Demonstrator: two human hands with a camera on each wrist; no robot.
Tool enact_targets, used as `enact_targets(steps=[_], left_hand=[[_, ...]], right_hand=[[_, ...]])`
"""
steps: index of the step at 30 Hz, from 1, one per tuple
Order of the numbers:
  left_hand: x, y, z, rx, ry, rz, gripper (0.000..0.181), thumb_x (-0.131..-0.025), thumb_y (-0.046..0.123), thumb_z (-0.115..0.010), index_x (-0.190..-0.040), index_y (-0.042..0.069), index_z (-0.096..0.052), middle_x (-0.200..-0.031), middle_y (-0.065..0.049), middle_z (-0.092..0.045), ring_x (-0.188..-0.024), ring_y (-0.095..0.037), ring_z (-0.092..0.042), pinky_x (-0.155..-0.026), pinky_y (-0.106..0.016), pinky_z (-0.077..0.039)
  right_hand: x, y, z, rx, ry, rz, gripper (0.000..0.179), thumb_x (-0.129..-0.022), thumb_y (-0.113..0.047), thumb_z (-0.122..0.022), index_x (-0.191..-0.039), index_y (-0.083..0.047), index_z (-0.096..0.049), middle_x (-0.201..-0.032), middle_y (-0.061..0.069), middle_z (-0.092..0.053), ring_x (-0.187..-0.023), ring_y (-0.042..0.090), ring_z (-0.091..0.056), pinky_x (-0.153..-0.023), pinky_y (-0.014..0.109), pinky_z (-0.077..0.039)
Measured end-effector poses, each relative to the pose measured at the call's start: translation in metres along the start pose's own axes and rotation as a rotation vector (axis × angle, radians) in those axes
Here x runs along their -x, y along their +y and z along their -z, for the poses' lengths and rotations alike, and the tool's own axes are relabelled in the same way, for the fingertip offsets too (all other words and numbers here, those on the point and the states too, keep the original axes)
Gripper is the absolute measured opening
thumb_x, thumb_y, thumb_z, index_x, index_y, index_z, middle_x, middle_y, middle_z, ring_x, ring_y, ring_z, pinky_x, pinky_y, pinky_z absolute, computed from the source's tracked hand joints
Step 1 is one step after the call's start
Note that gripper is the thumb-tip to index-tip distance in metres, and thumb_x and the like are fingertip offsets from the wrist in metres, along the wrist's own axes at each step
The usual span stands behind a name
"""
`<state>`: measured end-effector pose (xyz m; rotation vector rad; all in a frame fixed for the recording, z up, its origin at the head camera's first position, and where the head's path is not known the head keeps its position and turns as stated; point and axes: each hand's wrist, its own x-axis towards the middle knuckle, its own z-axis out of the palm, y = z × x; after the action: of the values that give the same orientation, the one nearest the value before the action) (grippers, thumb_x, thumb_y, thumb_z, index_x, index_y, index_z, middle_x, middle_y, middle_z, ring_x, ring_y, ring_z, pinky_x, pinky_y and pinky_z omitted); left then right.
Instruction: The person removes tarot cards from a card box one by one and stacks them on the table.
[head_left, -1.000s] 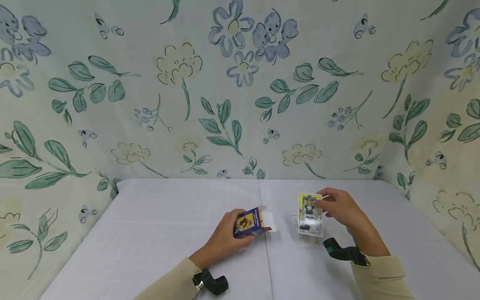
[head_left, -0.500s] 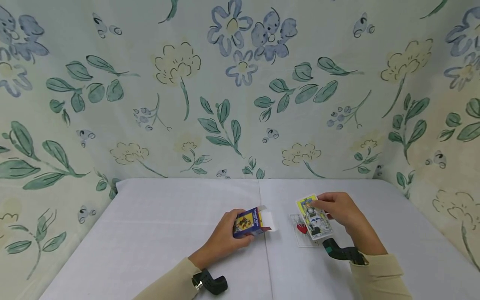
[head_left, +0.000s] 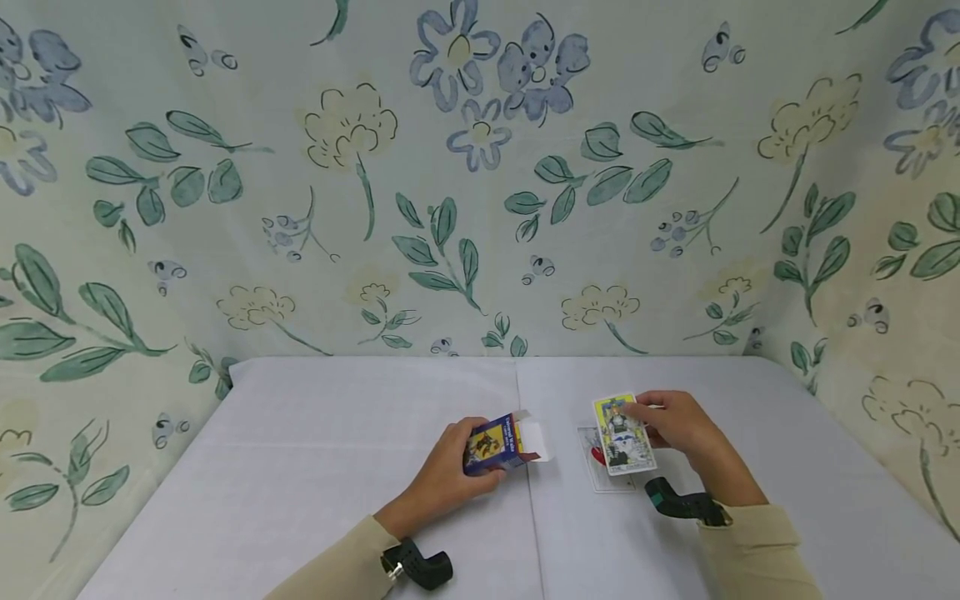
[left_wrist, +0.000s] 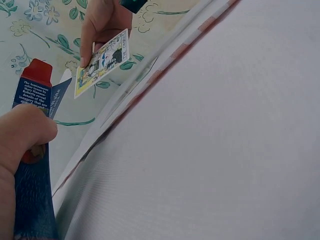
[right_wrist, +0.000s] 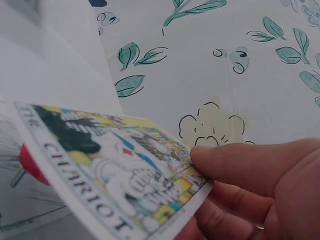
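My left hand (head_left: 442, 479) grips a blue card box (head_left: 491, 447) with a yellow picture, its flap end open toward the right. In the left wrist view the thumb presses across the box (left_wrist: 32, 185), whose red end flap (left_wrist: 37, 71) stands up. Between thumb and fingers, my right hand (head_left: 678, 425) pinches a tarot card (head_left: 625, 437); the right wrist view shows "The Chariot" printed along the card's (right_wrist: 115, 170) lower edge. Under it on the table lies another card (head_left: 592, 467) with a red heart, partly covered from sight.
A white cloth covers the table (head_left: 337, 433), with a crease running front to back near the middle. Behind and at both sides hangs a floral curtain (head_left: 480, 183). Each wrist carries a black camera mount, the left mount (head_left: 420, 567) and the right mount (head_left: 678, 500).
The held card swung its lower end to the right, uncovering the heart card, then turned partly back over it. My left hand and the box stay nearly still.
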<state>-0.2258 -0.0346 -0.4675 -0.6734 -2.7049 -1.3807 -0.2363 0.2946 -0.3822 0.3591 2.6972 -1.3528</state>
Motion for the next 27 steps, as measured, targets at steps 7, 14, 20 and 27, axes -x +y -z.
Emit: enact_targets(steps=[7, 14, 20, 27], left_hand=[[0.0007, 0.0008, 0.0012, 0.004, -0.003, 0.008, 0.076, -0.079, 0.045, -0.074, -0.14, 0.016, -0.04, -0.122, 0.003, -0.049, -0.106, -0.012, -0.046, -0.09, -0.034, -0.044], [0.0004, 0.0011, 0.0012, 0.004, -0.006, 0.009, 0.076, -0.08, 0.045, -0.074, -0.141, 0.016, -0.04, -0.123, 0.002, -0.049, -0.106, -0.012, -0.046, -0.091, -0.035, -0.045], [0.0006, 0.0013, 0.001, 0.009, -0.008, 0.015, 0.076, -0.079, 0.046, -0.074, -0.141, 0.017, -0.04, -0.123, 0.002, -0.049, -0.106, -0.012, -0.046, -0.091, -0.035, -0.045], [0.0008, 0.002, 0.0009, 0.013, -0.005, 0.017, 0.074, -0.079, 0.044, -0.074, -0.14, 0.018, -0.04, -0.122, 0.003, -0.049, -0.106, -0.012, -0.046, -0.09, -0.034, -0.045]], right_hand=[[-0.0062, 0.0069, -0.0032, -0.008, -0.042, -0.026, 0.045, -0.096, -0.02, -0.056, -0.127, 0.011, -0.049, -0.104, 0.023, -0.062, -0.078, 0.025, -0.06, -0.069, 0.03, -0.054], [-0.0094, 0.0073, -0.0062, -0.014, -0.072, -0.075, 0.051, -0.098, -0.018, -0.046, -0.137, 0.014, -0.038, -0.108, 0.024, -0.061, -0.08, 0.022, -0.06, -0.075, 0.035, -0.053], [-0.0069, 0.0078, -0.0049, -0.033, -0.102, -0.049, 0.05, -0.095, -0.015, -0.041, -0.134, 0.017, -0.037, -0.108, 0.025, -0.061, -0.084, 0.025, -0.061, -0.072, 0.034, -0.053], [-0.0067, 0.0086, -0.006, -0.021, -0.133, -0.028, 0.048, -0.093, -0.012, -0.047, -0.132, 0.016, -0.04, -0.112, 0.027, -0.059, -0.089, 0.027, -0.061, -0.077, 0.038, -0.054]])
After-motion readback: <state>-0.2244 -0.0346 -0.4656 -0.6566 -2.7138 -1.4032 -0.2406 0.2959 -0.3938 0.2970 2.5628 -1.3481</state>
